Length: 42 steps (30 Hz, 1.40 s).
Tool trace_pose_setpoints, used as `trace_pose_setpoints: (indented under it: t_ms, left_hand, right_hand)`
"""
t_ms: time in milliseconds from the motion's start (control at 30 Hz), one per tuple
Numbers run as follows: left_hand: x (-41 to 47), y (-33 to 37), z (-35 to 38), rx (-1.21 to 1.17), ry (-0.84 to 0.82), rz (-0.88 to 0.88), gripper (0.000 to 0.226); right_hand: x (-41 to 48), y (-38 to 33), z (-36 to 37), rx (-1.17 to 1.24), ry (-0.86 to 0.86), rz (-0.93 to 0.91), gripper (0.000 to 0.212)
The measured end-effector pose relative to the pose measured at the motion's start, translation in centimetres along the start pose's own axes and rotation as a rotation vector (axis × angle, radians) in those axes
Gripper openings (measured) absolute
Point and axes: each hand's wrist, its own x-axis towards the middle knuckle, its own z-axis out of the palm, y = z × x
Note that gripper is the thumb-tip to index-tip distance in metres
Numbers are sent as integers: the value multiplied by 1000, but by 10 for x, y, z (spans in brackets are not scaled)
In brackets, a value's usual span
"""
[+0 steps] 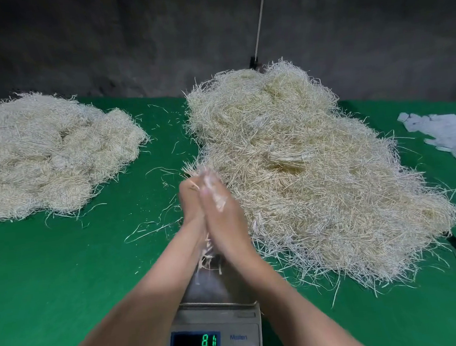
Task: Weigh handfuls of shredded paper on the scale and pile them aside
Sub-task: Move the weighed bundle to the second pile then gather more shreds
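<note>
My left hand [192, 203] and my right hand [221, 209] press together, palm to palm, around a bundle of shredded paper [207, 253] above the scale [220, 322]. Strands stick out past the fingertips and hang below the wrists. The scale's green display [210, 342] reads 81. Its steel pan [214, 287] is mostly hidden by my forearms. A big loose heap of shredded paper [304, 171] lies to the right of the hands. Another heap [46, 155] lies at the far left.
A green cloth [65, 283] covers the table, with stray strands scattered between the heaps. White paper pieces [449, 134] lie at the right edge. A thin white rod [259, 23] leans against the dark wall behind.
</note>
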Motion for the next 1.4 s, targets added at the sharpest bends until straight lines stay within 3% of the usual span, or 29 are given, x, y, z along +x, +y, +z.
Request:
trace_pose_setpoints:
  t_ms: [67, 133, 267, 400, 467, 533, 600, 667, 767, 867, 933, 1033, 1100, 1233, 1333, 1400]
  left_hand:
    - [-7, -10, 7, 123, 22, 14, 29]
    - [-10, -12, 12, 69, -35, -21, 31]
    - [-8, -11, 6, 147, -137, 91, 94]
    - [-27, -24, 2, -17, -298, -226, 120]
    - [-25, -22, 10, -200, -223, -344, 99]
    - [-8, -8, 19, -289, -57, -368, 72]
    - [13, 8, 22, -238, 130, -323, 48]
    - [10, 11, 25, -203, 146, -288, 21]
    - [-17, -5, 31, -109, 14, -338, 24]
    - [-5, 6, 29, 9, 41, -264, 31]
    - [2, 12, 28, -46, 90, -222, 34]
    - [-15, -5, 31, -35, 24, -323, 34]
    - [-18, -9, 31, -13, -34, -336, 33]
    - [-1, 0, 29, 0, 26, -169, 37]
    - [-6, -6, 31, 97, -11, -159, 40]
    - [1, -9, 24, 302, -27, 78, 40]
  right_hand:
    - [21, -1, -18, 141, 21, 132, 33]
    - [29, -6, -34, 157, 72, 96, 24]
    - [39, -7, -38, 304, 314, 136, 33]
    - [51, -5, -50, 585, 462, 398, 42]
    - [47, -1, -50, 420, 517, 324, 29]
    - [30, 5, -36, 133, 463, 36, 15]
    - [8, 13, -15, -121, 370, -246, 19]
    - [13, 12, -15, -220, 372, -266, 23]
    - [46, 5, -49, -8, 384, -11, 29]
    - [29, 5, -34, -72, 439, -70, 46]
    - [15, 7, -21, -112, 388, -129, 39]
    - [41, 12, -47, -127, 350, 47, 22]
    - [41, 14, -50, -100, 389, 58, 23]
    - [10, 13, -19, -99, 431, -134, 24]
    - [27, 15, -48, -27, 326, 62, 21]
    - [31, 14, -66, 128, 277, 80, 19]
